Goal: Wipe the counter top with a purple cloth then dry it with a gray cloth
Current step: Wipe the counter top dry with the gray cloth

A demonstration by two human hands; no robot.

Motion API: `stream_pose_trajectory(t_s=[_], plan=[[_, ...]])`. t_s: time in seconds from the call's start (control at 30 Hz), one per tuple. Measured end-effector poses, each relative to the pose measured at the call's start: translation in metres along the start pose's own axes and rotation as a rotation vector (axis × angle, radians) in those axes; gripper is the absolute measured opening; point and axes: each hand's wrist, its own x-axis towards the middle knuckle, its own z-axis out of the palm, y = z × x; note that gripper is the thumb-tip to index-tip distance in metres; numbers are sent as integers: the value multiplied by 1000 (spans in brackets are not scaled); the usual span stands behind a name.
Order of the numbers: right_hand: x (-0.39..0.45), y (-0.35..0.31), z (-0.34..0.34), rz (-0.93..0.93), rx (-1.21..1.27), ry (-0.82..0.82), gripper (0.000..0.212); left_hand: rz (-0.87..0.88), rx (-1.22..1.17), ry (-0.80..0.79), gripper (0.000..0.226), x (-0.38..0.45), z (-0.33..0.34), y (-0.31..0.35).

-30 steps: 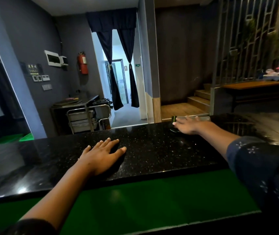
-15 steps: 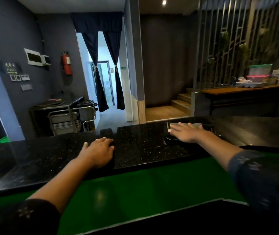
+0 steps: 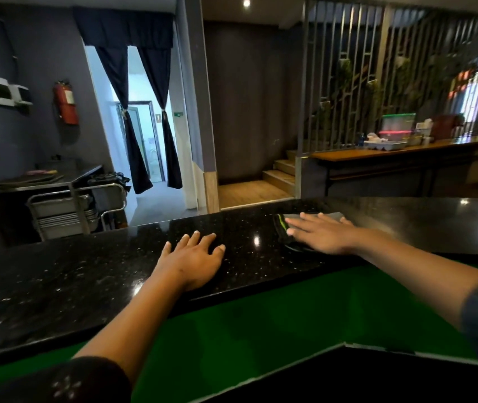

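A: Right hand (image 3: 323,235)?
B: Flat, fingers straight, pressing a folded cloth (image 3: 282,225) onto the black counter (image 3: 115,274), near the far edge. The cloth looks dark with a green stripe and a gray part; its true colour can't be told.
A: Left hand (image 3: 194,263)?
B: Palm down on bare counter, fingers relaxed, gripping nothing, apart from the cloth.
A: Background?
B: Red fire extinguisher (image 3: 66,103) on the left wall.
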Motion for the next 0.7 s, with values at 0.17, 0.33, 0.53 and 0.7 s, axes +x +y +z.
stream_pose_trajectory(t_s=[0.17,0.33,0.53,0.7], plan=[[58,-30,-9,79,9,-18,66,-6,-4,-9,59,-1,-2,0],[16,-71,9,-156,-3,-38,62,-2,11,-4,57,1,-5,0],[4,-23,10,-201,15,-2,62,-15,32,1,57,1,-1,0],[102,4,-14,29,36,-65,88,-15,50,8,57,3,-1,0]])
